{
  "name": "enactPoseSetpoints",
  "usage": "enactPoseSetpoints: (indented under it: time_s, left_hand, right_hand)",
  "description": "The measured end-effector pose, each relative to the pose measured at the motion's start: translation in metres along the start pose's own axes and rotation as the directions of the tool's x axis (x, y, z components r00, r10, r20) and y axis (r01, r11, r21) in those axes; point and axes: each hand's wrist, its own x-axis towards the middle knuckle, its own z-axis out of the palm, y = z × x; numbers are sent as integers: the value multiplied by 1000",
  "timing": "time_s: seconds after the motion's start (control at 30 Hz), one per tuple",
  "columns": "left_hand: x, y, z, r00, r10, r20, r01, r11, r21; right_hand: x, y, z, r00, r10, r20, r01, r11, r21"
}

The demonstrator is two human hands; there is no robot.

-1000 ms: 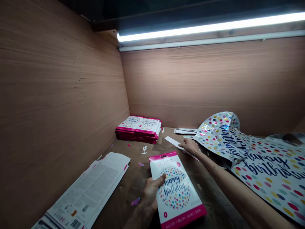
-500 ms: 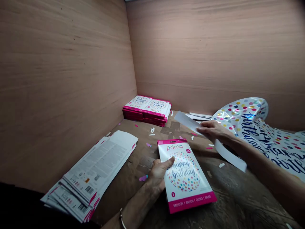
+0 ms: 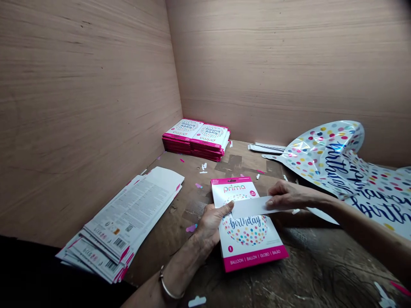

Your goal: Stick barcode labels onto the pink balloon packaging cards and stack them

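A white and pink balloon packet (image 3: 248, 239) printed "happy birthday" is gripped at its left edge by my left hand (image 3: 209, 222), thumb on the front. My right hand (image 3: 290, 195) pinches a white paper strip (image 3: 252, 207). The strip lies across the packet's front, over part of the print, its left end at my left thumb. Whether the thumb presses on it I cannot tell. The strip's other end shows below my right wrist. To the right, polka-dot foil balloons (image 3: 324, 158) lie beyond my right forearm.
Finished-looking packets (image 3: 195, 139) stand in two stacks in the far corner. At left lies a pile of flat printed sleeves (image 3: 128, 218). More white strips (image 3: 266, 148) rest by the back wall. Small cut-out scraps (image 3: 192, 228) are scattered on the brown surface. Wooden walls (image 3: 272, 64) rise behind and left.
My right hand has brought the white strip down and left, from above the surface onto the packet's front. My left hand keeps its hold on the packet.
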Motion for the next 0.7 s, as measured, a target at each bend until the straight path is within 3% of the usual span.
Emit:
enactPoseSetpoints:
  time_s: [0.27,0.4,0.47,0.6,0.63,0.7]
  left_hand:
    - [2,-3,-4,998,45,40,-47,998,36]
    - [-2,1,-6,992,73,107,-81,995,66]
    - [-8,5,-5,989,79,127,-85,995,46]
    - [-28,10,3,988,68,142,-68,998,-1]
    - [-35,9,6,986,63,157,-61,998,-14]
    - [-48,5,9,978,47,203,-38,998,-47]
  right_hand:
    - [-2,-6,5,999,50,-2,-50,998,37]
    - [-4,-3,11,978,7,-209,9,997,76]
    - [-5,0,15,919,-54,-391,100,990,97]
    - [-6,-7,31,737,-134,-663,259,961,93]
    - [-7,-12,39,720,-138,-680,287,951,111]
    - [-11,-23,55,733,-135,-667,362,908,213]
